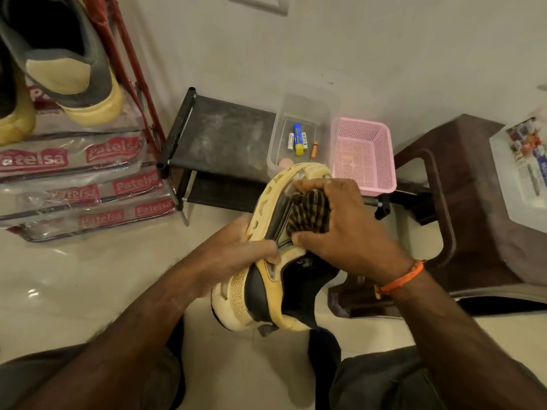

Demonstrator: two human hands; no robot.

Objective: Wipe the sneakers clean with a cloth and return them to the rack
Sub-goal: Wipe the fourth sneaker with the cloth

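A single wide-angle view from the person's head looks forward and steeply down, close over both forearms, with the left hand point(236, 255) and right hand point(349, 232) near the centre of the frame. The knees fill the bottom edge. The floor point(88, 276) spreads below, the wall point(384, 54) closes the top, and a red rack point(130, 69) leans in at upper left, bent by the lens.
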